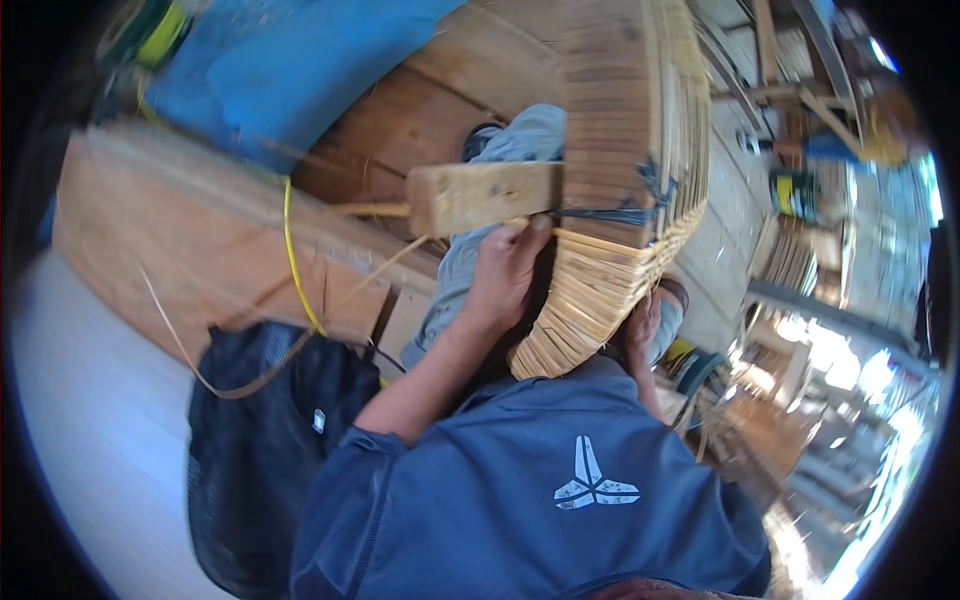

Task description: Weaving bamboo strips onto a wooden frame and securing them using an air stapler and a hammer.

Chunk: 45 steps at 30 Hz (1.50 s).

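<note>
My left hand (510, 265) is closed, pinching a thin cane strip (385, 262) at the side of a tall wooden piece (605, 90), whose curved lower part (590, 300) is wrapped in pale strips. A short wooden block (485, 195) sticks out leftward just above that hand, and dark ties (610, 214) cross the piece beside it. My right hand (642, 330) is at the far side of the curved part, its fingertips partly hidden behind it. My legs, in pale blue trousers (450, 285), are beneath the piece.
A pale wooden board (160, 250) lies at left with a yellow cord (290, 240) over it, beside a blue sheet (280, 70) and a black garment or bag (255, 430). On the right stand stacked slats (790, 258), tubs (795, 195) and timber frames (830, 120).
</note>
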Each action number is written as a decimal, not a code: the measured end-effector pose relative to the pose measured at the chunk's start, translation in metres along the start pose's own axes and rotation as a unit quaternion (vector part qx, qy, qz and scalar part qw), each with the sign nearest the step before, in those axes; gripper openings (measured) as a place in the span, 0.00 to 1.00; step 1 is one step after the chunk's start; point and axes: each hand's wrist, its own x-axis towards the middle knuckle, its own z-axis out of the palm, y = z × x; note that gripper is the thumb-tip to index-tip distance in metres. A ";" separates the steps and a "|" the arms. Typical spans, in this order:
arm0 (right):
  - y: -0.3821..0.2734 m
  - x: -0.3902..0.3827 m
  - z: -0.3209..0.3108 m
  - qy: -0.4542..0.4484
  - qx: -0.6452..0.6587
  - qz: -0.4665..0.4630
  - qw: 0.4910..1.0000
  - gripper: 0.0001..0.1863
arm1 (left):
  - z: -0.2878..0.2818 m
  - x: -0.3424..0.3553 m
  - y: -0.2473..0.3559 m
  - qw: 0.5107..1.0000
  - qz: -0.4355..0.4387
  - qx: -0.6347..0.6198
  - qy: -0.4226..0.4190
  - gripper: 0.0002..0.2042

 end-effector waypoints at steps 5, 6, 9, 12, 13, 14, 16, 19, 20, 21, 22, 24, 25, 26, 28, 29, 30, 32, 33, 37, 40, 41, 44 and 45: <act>-0.013 0.001 -0.011 -0.035 -0.108 -0.135 0.984 0.23 | 0.003 -0.006 -0.022 0.971 -0.148 -0.180 -0.060 0.22; -0.050 0.002 -0.013 -0.045 -0.115 -0.150 0.981 0.23 | 0.005 -0.006 -0.026 0.903 -0.210 -0.371 -0.056 0.22; -0.073 0.000 -0.020 -0.051 -0.143 -0.163 0.975 0.30 | 0.014 -0.008 -0.020 0.894 -0.194 -0.402 -0.041 0.18; -0.045 0.000 -0.018 -0.073 -0.172 -0.188 0.964 0.29 | 0.019 -0.010 -0.020 0.913 -0.140 -0.382 -0.029 0.20; -0.041 0.003 -0.018 -0.072 -0.186 -0.191 0.961 0.29 | 0.022 -0.006 -0.018 0.909 -0.138 -0.391 -0.033 0.20; -0.036 0.005 -0.019 -0.071 -0.198 -0.195 0.958 0.29 | 0.023 -0.004 -0.015 0.904 -0.139 -0.402 -0.046 0.21; -0.030 0.006 -0.018 -0.069 -0.218 -0.202 0.952 0.29 | 0.024 -0.003 -0.015 0.898 -0.137 -0.415 -0.060 0.22; -0.024 0.007 -0.016 -0.066 -0.236 -0.209 0.947 0.28 | 0.023 -0.004 -0.020 0.898 -0.151 -0.407 -0.073 0.24; -0.022 0.007 -0.017 -0.064 -0.240 -0.210 0.946 0.28 | 0.022 -0.004 -0.020 0.899 -0.149 -0.406 -0.077 0.24; -0.020 0.007 -0.018 -0.097 -0.260 -0.188 0.942 0.26 | 0.021 -0.004 -0.019 0.899 -0.157 -0.401 -0.083 0.24; -0.031 0.004 -0.018 -0.094 -0.257 -0.186 0.944 0.26 | 0.019 -0.004 -0.018 0.899 -0.166 -0.395 -0.088 0.24; -0.059 0.000 -0.017 -0.043 -0.191 -0.104 0.975 0.23 | 0.016 -0.007 -0.022 0.907 -0.165 -0.380 -0.082 0.25; -0.049 0.000 -0.014 -0.034 -0.185 -0.097 0.977 0.23 | 0.017 -0.006 -0.020 0.912 -0.166 -0.366 -0.078 0.25; -0.034 0.002 -0.010 -0.034 -0.167 -0.076 0.982 0.22 | 0.018 -0.005 -0.016 0.914 -0.165 -0.359 -0.091 0.25; -0.014 0.005 -0.011 -0.024 -0.139 -0.047 0.989 0.21 | 0.018 -0.004 -0.009 0.913 -0.166 -0.371 -0.023 0.23; -0.010 0.006 -0.014 -0.020 -0.157 -0.110 0.981 0.20 | 0.017 -0.001 -0.007 0.875 -0.234 -0.424 -0.008 0.18; -0.012 0.003 -0.011 -0.017 -0.172 -0.171 0.970 0.19 | 0.017 -0.002 -0.011 0.881 -0.235 -0.411 -0.015 0.18; -0.019 0.001 0.001 -0.003 -0.033 -0.037 0.999 0.21 | 0.014 -0.004 -0.027 0.837 -0.252 -0.485 -0.018 0.14; -0.013 0.003 -0.003 0.011 -0.015 -0.025 1.000 0.21 | 0.013 0.001 -0.028 0.839 -0.248 -0.480 -0.064 0.15; -0.016 0.004 -0.005 0.031 0.096 0.058 0.993 0.22 | 0.007 -0.013 0.018 0.990 -0.110 0.032 -0.079 0.24; -0.031 0.003 -0.007 0.042 0.194 0.118 0.973 0.21 | 0.005 -0.036 -0.036 0.948 -0.251 -0.188 -0.052 0.28; -0.027 0.000 -0.006 0.044 0.164 0.115 0.979 0.23 | -0.002 -0.045 -0.041 0.966 -0.208 -0.103 -0.117 0.30; -0.038 -0.009 -0.006 0.072 0.120 0.105 0.985 0.25 | 0.003 -0.065 -0.002 0.974 -0.076 -0.012 -0.215 0.45; -0.044 -0.012 -0.007 0.081 0.092 0.081 0.989 0.25 | 0.006 -0.071 -0.001 0.971 -0.075 0.001 -0.228 0.45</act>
